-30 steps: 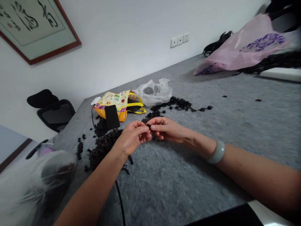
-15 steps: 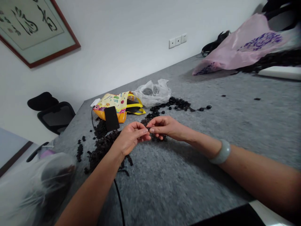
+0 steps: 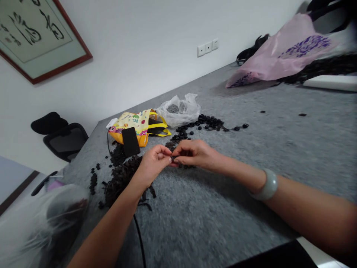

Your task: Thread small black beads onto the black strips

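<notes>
Above the grey table (image 3: 212,219), my two hands meet fingertip to fingertip. Thumb and fingers of my left hand (image 3: 154,163) are pinched on a small black piece (image 3: 173,158), mostly covered by the fingertips. From the other side my right hand (image 3: 196,153) pinches the same piece, its index finger bent; a pale bangle (image 3: 268,185) circles that wrist. Beside my left hand lies a heap of black strips (image 3: 119,182). Beyond my right hand, small black round pieces like buttons (image 3: 211,121) are strewn, some partly hidden behind the fingers.
A dark phone-like slab (image 3: 130,142) leans against a yellow patterned bag (image 3: 134,121). Behind are a clear plastic bag (image 3: 181,111) and a wall. A pink bag (image 3: 267,63) and white block (image 3: 331,82) lie far right. A black cable (image 3: 139,234) runs along the near left.
My right index finger has bent more, and its fingertips have turned slightly around the small black piece. Both hands stay together. The whole view has shifted slightly.
</notes>
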A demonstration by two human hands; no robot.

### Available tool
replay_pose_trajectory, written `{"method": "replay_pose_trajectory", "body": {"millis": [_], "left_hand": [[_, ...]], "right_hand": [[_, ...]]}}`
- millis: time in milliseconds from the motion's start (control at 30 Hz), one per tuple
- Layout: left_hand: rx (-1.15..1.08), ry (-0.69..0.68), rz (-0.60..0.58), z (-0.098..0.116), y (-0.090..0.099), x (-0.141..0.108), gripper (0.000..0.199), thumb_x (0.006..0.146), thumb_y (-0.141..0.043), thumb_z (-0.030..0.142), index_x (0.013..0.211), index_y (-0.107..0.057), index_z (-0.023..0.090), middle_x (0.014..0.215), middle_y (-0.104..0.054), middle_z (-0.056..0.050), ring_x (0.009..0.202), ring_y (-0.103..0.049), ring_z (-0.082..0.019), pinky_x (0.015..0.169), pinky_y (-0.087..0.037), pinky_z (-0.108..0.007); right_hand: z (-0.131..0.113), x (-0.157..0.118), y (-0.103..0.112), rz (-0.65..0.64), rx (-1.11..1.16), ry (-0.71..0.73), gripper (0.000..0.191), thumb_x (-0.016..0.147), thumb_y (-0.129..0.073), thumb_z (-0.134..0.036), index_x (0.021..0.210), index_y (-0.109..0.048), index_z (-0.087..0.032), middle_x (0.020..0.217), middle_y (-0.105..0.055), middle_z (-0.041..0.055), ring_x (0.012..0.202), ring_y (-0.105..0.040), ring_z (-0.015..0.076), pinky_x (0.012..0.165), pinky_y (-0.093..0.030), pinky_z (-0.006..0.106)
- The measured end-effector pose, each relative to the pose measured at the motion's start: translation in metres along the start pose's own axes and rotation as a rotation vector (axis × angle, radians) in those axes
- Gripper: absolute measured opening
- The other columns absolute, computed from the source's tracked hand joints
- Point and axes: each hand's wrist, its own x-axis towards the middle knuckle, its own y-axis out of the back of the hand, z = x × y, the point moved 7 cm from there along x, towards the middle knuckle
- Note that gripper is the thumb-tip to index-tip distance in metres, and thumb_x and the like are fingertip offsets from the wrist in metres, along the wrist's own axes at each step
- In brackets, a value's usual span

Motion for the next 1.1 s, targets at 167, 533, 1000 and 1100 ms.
{"method": "replay_pose_trajectory", "body": {"millis": [167,533,1000,1100], "left_hand": [[0.010,-0.007,0.000,0.005,0.002,-0.001,0.020,0.075,-0.079,0.016,0.082,-0.060,0.016,0.071,-0.070,0.001,0.065,-0.074,-0.016,0.067,-0.053,-0.025],[0.099,-0.015,-0.029,0.012,-0.003,-0.004,0.016,0.079,-0.069,0.008,0.091,-0.064,0.016,0.078,-0.074,-0.002,0.069,-0.074,-0.016,0.071,-0.055,-0.026],[-0.064,0.000,0.005,-0.006,0.001,0.004,0.026,0.076,-0.074,0.020,0.099,-0.062,0.016,0.077,-0.075,-0.003,0.070,-0.073,-0.015,0.077,-0.053,-0.028],[-0.117,-0.005,0.013,-0.003,0.001,0.004,0.027,0.075,-0.076,0.025,0.097,-0.062,0.016,0.083,-0.075,-0.003,0.071,-0.073,-0.015,0.078,-0.055,-0.029]], "right_hand": [[-0.009,0.001,0.005,0.024,-0.176,0.117,0.015,0.090,-0.066,-0.030,0.094,-0.073,-0.017,0.081,-0.066,0.0020,0.072,-0.058,0.0122,0.064,-0.042,0.024],[-0.009,0.000,0.001,-0.011,-0.223,0.170,0.010,0.090,-0.064,-0.022,0.093,-0.072,-0.017,0.083,-0.066,0.0012,0.073,-0.059,0.0115,0.065,-0.042,0.023],[-0.008,-0.001,0.002,0.055,-0.265,0.238,0.012,0.093,-0.065,-0.026,0.096,-0.070,-0.015,0.085,-0.063,0.0038,0.075,-0.058,0.0133,0.066,-0.044,0.024],[-0.013,-0.002,0.006,0.110,-0.270,0.293,0.008,0.091,-0.065,-0.022,0.095,-0.069,-0.016,0.084,-0.064,0.0031,0.077,-0.058,0.0141,0.067,-0.044,0.024]]}}
